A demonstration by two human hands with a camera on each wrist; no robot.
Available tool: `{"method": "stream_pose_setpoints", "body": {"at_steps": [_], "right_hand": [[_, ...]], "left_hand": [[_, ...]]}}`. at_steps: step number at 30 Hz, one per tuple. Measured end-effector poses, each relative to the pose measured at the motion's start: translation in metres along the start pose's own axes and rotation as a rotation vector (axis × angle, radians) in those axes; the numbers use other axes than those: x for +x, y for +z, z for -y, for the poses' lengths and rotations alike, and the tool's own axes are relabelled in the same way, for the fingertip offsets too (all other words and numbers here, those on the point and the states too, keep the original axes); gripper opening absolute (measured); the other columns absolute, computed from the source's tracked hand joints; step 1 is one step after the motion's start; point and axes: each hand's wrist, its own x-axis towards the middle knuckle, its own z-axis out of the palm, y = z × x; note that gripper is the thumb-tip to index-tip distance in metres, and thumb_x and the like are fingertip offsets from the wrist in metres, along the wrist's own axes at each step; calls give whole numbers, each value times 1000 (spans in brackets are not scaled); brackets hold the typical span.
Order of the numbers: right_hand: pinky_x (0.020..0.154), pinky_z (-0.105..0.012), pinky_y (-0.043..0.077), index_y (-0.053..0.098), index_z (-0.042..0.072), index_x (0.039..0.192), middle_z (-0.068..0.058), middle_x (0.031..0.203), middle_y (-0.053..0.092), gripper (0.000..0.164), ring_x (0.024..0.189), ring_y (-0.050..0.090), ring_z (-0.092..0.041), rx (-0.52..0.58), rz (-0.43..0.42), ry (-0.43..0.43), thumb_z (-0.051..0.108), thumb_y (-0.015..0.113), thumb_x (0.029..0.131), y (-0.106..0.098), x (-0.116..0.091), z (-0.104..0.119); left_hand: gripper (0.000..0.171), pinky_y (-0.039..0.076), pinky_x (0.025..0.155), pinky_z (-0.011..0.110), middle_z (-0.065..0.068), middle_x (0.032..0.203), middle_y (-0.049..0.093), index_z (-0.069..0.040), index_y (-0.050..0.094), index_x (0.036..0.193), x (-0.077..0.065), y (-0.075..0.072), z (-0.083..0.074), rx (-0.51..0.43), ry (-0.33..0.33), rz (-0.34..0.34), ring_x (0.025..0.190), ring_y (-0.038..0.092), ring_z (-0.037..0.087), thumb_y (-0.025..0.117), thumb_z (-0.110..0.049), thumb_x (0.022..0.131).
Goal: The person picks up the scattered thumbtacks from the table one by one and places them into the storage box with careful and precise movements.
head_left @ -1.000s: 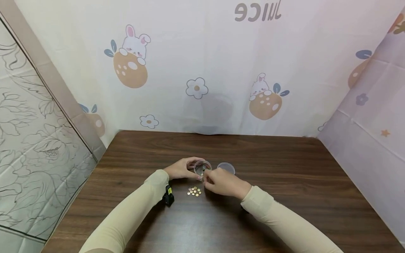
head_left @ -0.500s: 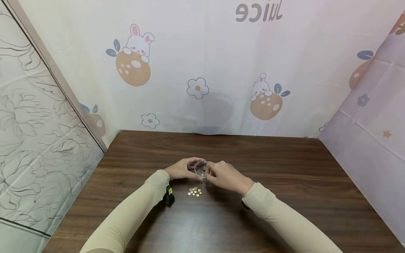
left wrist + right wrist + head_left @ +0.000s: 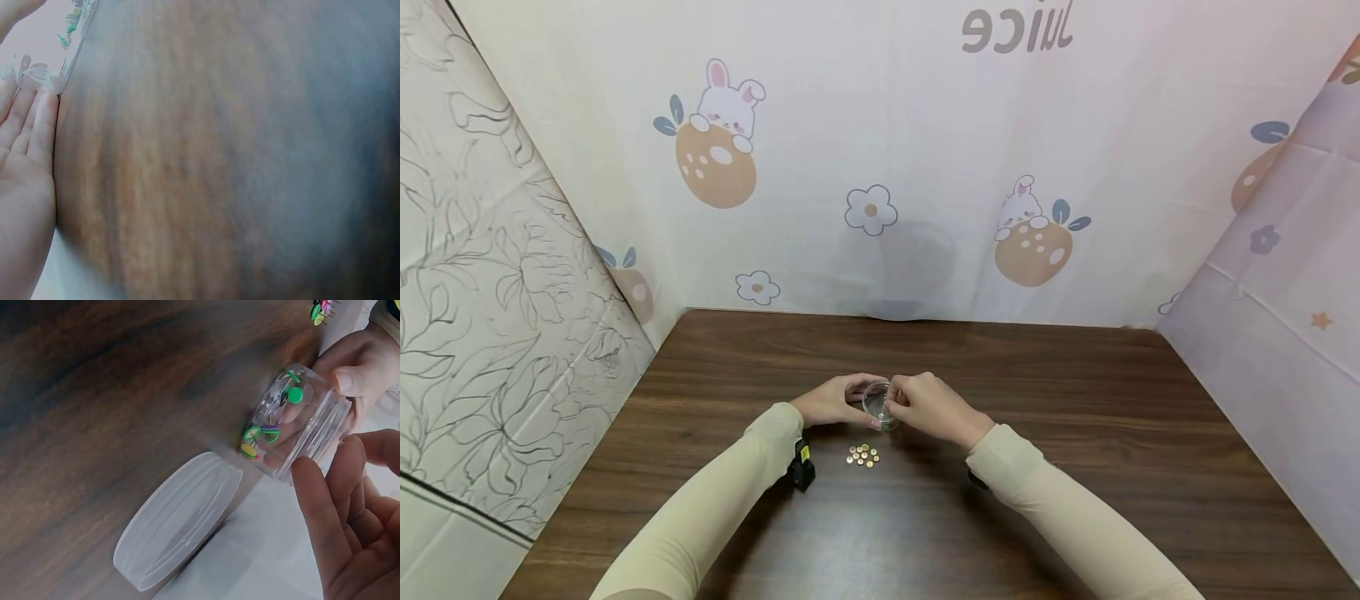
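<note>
My left hand (image 3: 833,402) holds a clear plastic jar (image 3: 876,403) from its left side, thumb and fingers around the wall. Inside the jar lie several thumbtacks (image 3: 295,395) with green, yellow and purple heads, seen in the right wrist view. My right hand (image 3: 936,407) is at the jar's open mouth, its fingertips (image 3: 351,449) drawn together right by the rim; I cannot tell whether a tack is between them. In the left wrist view, the left hand (image 3: 28,169) reaches along the table to the jar (image 3: 44,50).
A clear round lid (image 3: 178,522) lies beside the jar, hidden behind the right hand in the head view. Several more thumbtacks (image 3: 863,456) form a small cluster on the dark wooden table (image 3: 865,533) in front of the jar. A patterned curtain (image 3: 910,167) hangs behind the table.
My right hand has moved from the jar's near side up and back to its mouth, and now covers the lid in the head view. My left hand stays on the jar.
</note>
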Motion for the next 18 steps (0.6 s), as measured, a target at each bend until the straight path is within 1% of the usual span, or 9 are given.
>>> {"method": "stream_pose_setpoints", "body": {"at_steps": [3, 6, 11, 18], "right_hand": [[42, -20, 41, 62, 18, 81, 8, 62, 57, 8, 46, 43, -1, -5, 7, 9, 16, 59, 88, 1, 5, -1], [42, -20, 41, 62, 18, 81, 7, 62, 58, 8, 46, 43, -1, -13, 8, 5, 16, 59, 88, 1, 9, -1], [43, -20, 42, 63, 17, 80, 9, 61, 56, 9, 46, 43, 0, -51, 6, -13, 15, 58, 88, 3, 14, -1], [42, -20, 41, 64, 15, 81, 9, 62, 56, 8, 45, 43, -1, -71, 25, 1, 15, 60, 88, 3, 20, 0]], "left_hand": [[69, 42, 100, 45, 1, 136, 48, -22, 44, 137, -3, -3, -9, -5, 10, 13, 120, 46, 19, 77, -18, 77], [68, 42, 100, 44, 1, 136, 48, -22, 44, 137, -4, -4, -13, 5, 10, 21, 120, 46, 19, 76, -19, 78], [68, 41, 101, 45, 1, 136, 48, -22, 44, 137, -5, -4, -14, 4, 5, 22, 120, 46, 18, 77, -19, 78], [70, 41, 102, 45, 0, 136, 49, -22, 43, 138, -5, -6, -13, 7, 4, 26, 120, 46, 17, 77, -23, 77]]}}
